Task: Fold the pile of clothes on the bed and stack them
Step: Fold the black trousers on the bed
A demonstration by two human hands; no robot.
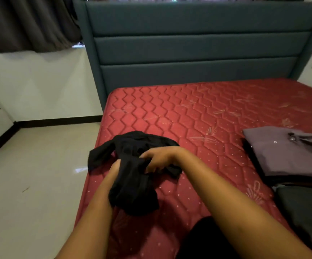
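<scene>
Near the left edge of the bed (216, 109), a crumpled black garment (132, 184) is held partly on and partly just above the red quilted surface. It is grasped from above by the right hand (158, 157), whose fingers are curled down into the bunched cloth, so that grip is closed on the fabric. The left hand (115, 170) is pushed against the garment from the side and its fingers are covered by the cloth; how far its grip is closed cannot be told. One loose end of the garment is spread toward the bed's edge. Well apart on the right, a folded grey-purple shirt (289, 156) is laid on a dark folded piece, and dark grey cloth (304, 212) is seen just in front of it. A teal padded headboard (198, 43) is seen behind.
</scene>
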